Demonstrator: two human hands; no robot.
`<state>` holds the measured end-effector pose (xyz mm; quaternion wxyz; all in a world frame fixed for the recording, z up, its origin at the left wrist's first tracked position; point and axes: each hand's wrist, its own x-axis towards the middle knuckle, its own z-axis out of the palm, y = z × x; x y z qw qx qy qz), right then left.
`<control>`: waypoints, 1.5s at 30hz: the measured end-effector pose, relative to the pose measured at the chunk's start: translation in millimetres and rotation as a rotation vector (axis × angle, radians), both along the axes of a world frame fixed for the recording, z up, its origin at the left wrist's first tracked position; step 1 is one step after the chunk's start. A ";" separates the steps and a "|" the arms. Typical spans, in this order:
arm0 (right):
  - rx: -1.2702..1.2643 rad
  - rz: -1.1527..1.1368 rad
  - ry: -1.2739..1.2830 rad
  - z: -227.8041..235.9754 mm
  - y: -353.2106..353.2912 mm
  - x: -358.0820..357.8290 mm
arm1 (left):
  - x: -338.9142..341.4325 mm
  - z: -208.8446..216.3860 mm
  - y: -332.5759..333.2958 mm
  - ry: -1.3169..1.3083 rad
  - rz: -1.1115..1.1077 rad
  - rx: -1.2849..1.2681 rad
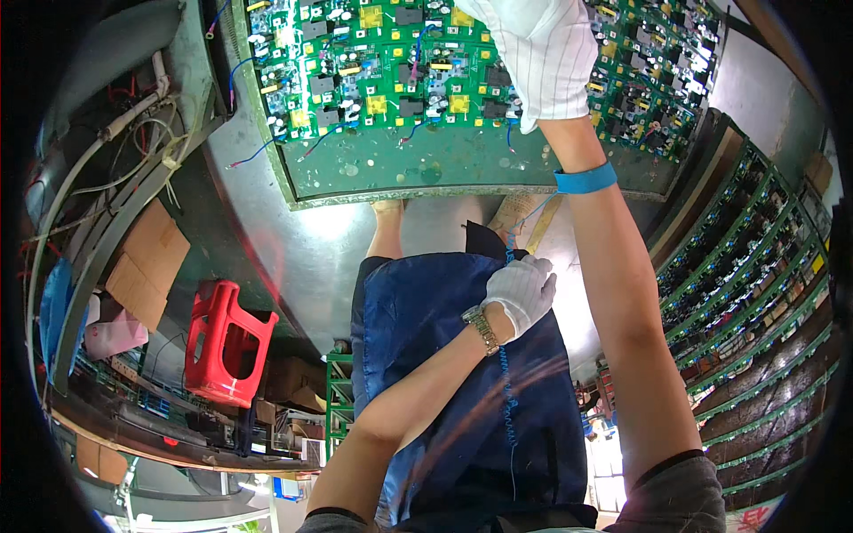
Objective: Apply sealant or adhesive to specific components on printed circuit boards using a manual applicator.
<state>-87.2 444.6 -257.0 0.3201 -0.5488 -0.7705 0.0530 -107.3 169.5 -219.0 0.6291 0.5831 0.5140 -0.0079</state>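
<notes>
My right hand (542, 62), in a white striped glove, reaches over the circuit boards (391, 62) at the top of the head view. Its fingertips are cut off by the frame edge, so whether it grips anything is hidden. A blue wrist strap (586, 178) circles that wrist. My left hand (522, 293), also gloved, rests above my lap with its fingers curled closed. The blue coiled cord (506, 391) passes at this hand; whether the fingers hold it cannot be seen. A metal-band watch (482, 330) is on the left wrist.
The green boards lie in rows on a framed tray (373, 178), with short blue wires hanging over its near side. Racks of more boards (755, 293) stand at the right. A red plastic stool (227, 346), cardboard (147, 262) and cables (142, 133) are at the left.
</notes>
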 end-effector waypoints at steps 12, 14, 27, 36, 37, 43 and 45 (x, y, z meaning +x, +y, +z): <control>-0.067 -0.003 0.057 4.2 -7.2 2.7 | -0.2 -0.4 -2.8 -0.015 0.039 -0.007; -0.082 -0.023 0.078 -1.2 -9.7 5.8 | 0.3 0.3 -2.0 -0.022 0.046 -0.001; -0.166 -0.061 0.026 11.5 -28.0 17.3 | 0.1 3.0 0.3 -0.001 0.013 -0.012; -0.146 0.011 0.053 6.8 -20.9 5.7 | 0.6 2.5 -1.3 -0.020 0.024 0.023; -0.146 0.013 0.053 7.1 -22.8 4.3 | 0.0 2.4 -1.3 -0.019 0.033 0.019; -0.171 -0.111 -0.015 14.9 -32.0 12.9 | -1.1 0.8 -3.2 -0.017 0.046 0.001; -0.230 -0.187 0.081 11.2 -36.7 14.7 | 0.1 0.6 -3.5 -0.010 0.035 -0.012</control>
